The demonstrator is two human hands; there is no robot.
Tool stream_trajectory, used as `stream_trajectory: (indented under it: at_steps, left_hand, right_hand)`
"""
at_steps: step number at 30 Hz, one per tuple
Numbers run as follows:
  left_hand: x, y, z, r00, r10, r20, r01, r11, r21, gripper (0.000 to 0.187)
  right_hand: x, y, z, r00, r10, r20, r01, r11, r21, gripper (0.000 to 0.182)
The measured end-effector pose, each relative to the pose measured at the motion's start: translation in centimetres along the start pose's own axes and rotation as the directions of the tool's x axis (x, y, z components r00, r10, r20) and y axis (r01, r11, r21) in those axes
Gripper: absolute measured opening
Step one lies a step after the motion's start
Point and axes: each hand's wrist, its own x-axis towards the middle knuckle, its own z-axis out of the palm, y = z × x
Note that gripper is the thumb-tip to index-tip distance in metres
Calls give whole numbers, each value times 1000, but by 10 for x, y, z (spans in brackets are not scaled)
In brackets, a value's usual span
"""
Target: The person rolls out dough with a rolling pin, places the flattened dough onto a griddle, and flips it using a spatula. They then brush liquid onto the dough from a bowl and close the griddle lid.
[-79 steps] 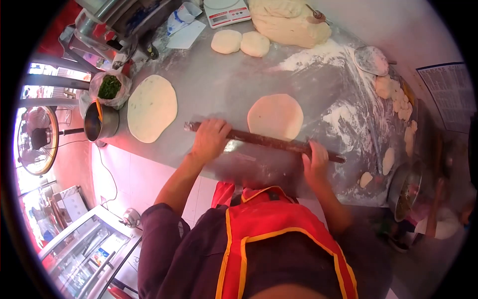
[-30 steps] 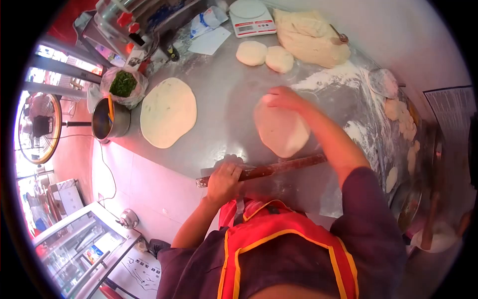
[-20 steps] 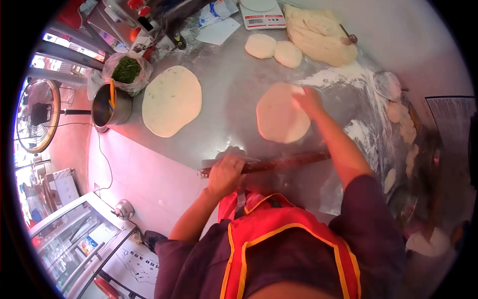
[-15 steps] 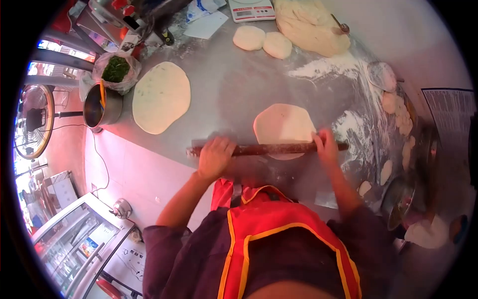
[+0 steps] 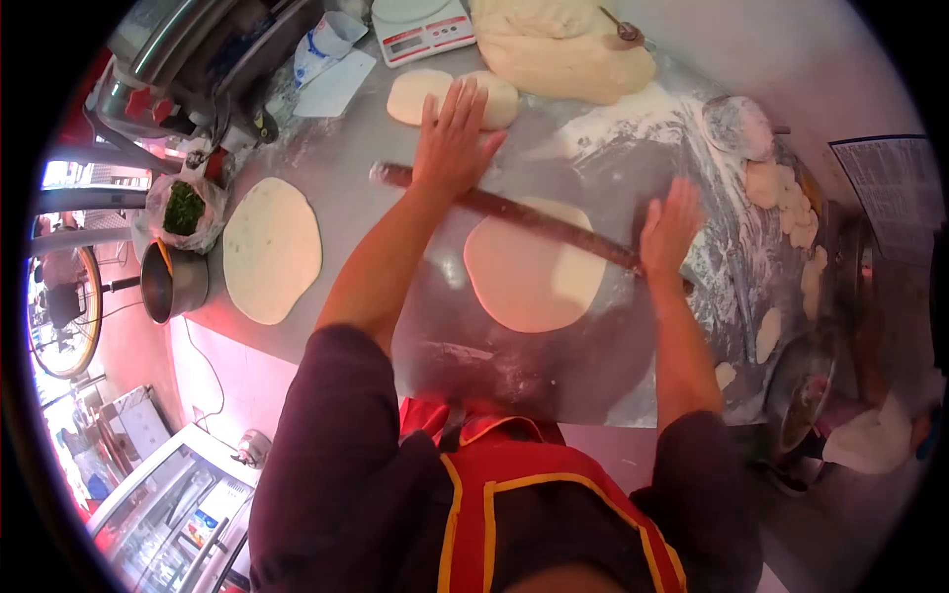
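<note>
A dark wooden rolling pin [image 5: 549,222] lies slantwise across a flat round of dough [image 5: 534,282] on the grey worktop. My left hand [image 5: 453,148] is stretched out over the pin's left part, fingers straight and pointing at two pale dough pieces [image 5: 420,97] behind. At the pin's right end is my right hand [image 5: 674,225], its fingers extended, slightly blurred. Off to the left lies a larger rolled-out sheet of dough [image 5: 272,250] with faint green flecks.
A big mass of dough [image 5: 563,49] sits at the back beside a white kitchen scale [image 5: 420,30]. Loose flour [image 5: 633,119] covers the right side. Chopped greens in a bag [image 5: 185,210] and a metal pot [image 5: 173,282] stand at the left edge.
The rolling pin has gone forward, away from my body, and turned aslant over the dough round. Both hands moved forward with it, and their fingers have straightened out.
</note>
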Motion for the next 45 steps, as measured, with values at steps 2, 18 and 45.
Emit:
stream_trajectory:
  at_steps: [2, 18, 45]
  left_hand:
    - [-38, 0, -15, 995, -6, 104, 5, 1000, 12, 69]
    - [-226, -5, -85, 952, 18, 306, 34, 986, -166, 75]
    - [-405, 17, -176, 624, -402, 670, 671, 714, -197, 30]
  right_hand:
    - [-36, -13, -16, 997, -53, 63, 45, 991, 123, 55]
    - [-230, -49, -85, 966, -154, 209, 97, 961, 260, 54]
    - [-102, -141, -56, 706, -669, 233, 481, 694, 536, 60]
